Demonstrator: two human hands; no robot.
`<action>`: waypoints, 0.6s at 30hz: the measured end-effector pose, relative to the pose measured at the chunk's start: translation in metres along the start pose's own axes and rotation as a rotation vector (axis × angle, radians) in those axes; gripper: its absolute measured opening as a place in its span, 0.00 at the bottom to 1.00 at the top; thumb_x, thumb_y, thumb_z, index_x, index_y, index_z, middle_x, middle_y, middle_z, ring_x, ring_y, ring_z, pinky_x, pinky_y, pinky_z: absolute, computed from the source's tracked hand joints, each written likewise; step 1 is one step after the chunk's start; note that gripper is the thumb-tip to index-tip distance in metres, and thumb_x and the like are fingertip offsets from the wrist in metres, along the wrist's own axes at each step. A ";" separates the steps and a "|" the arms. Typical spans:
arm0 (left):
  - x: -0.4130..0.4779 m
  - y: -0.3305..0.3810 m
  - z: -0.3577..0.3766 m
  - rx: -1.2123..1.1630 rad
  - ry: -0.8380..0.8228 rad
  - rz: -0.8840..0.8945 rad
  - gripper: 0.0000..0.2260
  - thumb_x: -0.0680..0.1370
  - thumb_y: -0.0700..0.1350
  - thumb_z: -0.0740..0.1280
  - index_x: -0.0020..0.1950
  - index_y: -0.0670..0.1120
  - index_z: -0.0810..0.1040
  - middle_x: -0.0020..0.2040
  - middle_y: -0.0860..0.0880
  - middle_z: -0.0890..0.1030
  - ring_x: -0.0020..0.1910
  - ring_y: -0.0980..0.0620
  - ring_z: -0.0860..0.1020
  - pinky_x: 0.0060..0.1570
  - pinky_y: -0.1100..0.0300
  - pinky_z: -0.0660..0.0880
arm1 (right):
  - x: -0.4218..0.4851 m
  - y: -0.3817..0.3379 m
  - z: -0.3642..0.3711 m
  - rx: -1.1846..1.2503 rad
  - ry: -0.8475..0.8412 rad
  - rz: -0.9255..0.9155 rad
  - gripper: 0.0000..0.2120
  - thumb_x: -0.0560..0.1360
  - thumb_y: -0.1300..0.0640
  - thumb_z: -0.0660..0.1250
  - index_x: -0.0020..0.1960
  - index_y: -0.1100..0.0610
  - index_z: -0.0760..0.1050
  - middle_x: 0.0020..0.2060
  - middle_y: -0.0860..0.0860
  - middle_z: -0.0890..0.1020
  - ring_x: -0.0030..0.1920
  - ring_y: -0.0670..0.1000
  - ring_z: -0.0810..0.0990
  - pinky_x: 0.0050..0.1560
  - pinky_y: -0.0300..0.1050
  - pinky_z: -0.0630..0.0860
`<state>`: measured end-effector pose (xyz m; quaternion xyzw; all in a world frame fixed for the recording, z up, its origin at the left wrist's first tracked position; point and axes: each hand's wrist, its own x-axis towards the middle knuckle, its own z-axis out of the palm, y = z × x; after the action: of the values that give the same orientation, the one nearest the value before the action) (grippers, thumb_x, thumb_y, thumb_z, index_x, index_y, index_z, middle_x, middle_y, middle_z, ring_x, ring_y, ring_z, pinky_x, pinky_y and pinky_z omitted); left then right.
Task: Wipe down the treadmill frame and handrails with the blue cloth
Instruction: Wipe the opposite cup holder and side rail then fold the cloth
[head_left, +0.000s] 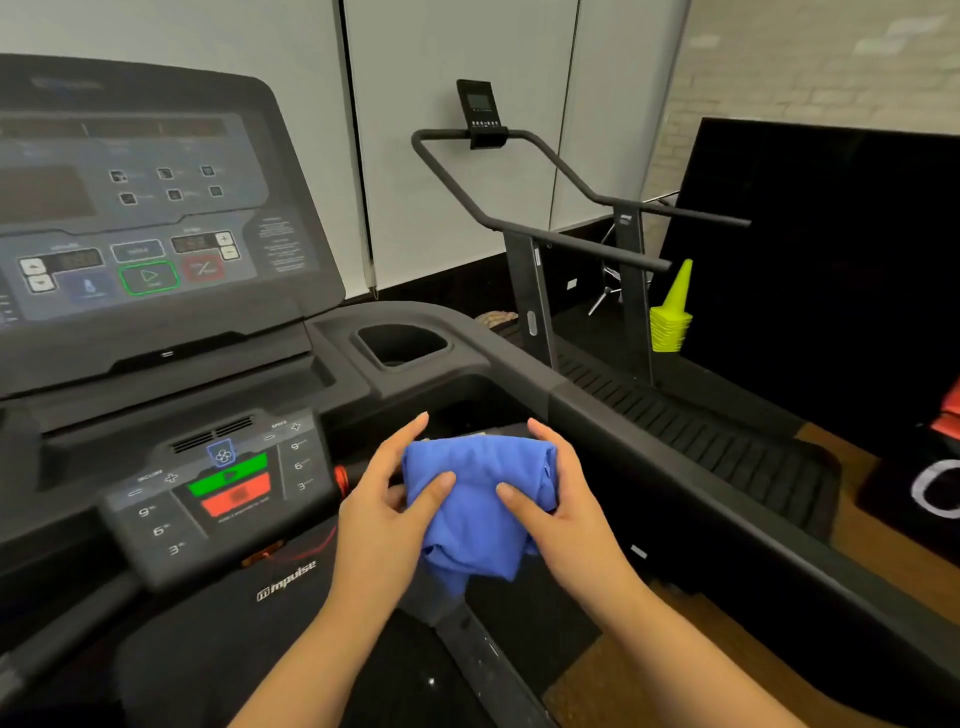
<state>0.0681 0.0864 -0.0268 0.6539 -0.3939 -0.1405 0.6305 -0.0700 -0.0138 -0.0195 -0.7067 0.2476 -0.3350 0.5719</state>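
A gym corner with white walls: I see a treadmill ahead (its label reads Impulse). Near its right handrail, my left hand and right hand each grip one side of the bunched blue cloth.

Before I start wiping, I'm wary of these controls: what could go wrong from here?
1. The blue cloth, bunched between the left hand and right hand, is beside the lower control panel; a stray swipe might press its green button.
2. The cloth's loose lower end hangs and could snag the red knob beside the panel.
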 end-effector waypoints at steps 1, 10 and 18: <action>0.001 -0.002 0.007 0.000 -0.030 0.000 0.22 0.74 0.43 0.71 0.63 0.62 0.73 0.49 0.60 0.81 0.47 0.53 0.82 0.47 0.59 0.80 | 0.002 0.003 -0.007 -0.054 0.026 -0.031 0.26 0.76 0.59 0.68 0.67 0.43 0.62 0.57 0.36 0.74 0.56 0.34 0.76 0.51 0.33 0.77; -0.004 -0.023 0.110 0.015 -0.194 -0.054 0.25 0.68 0.42 0.76 0.60 0.61 0.74 0.64 0.58 0.70 0.62 0.59 0.73 0.58 0.67 0.74 | 0.023 0.037 -0.111 -0.412 0.098 -0.036 0.25 0.77 0.58 0.65 0.70 0.45 0.62 0.63 0.43 0.71 0.58 0.34 0.71 0.55 0.20 0.65; -0.007 -0.006 0.211 0.047 -0.097 -0.070 0.27 0.70 0.42 0.75 0.63 0.61 0.71 0.61 0.61 0.68 0.57 0.60 0.75 0.52 0.67 0.75 | 0.041 0.056 -0.210 -0.576 0.088 -0.087 0.25 0.77 0.57 0.66 0.68 0.37 0.63 0.56 0.45 0.73 0.53 0.32 0.70 0.50 0.22 0.65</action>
<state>-0.0781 -0.0604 -0.0698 0.6742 -0.4040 -0.1845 0.5900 -0.1999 -0.1910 -0.0411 -0.8346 0.3267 -0.3054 0.3215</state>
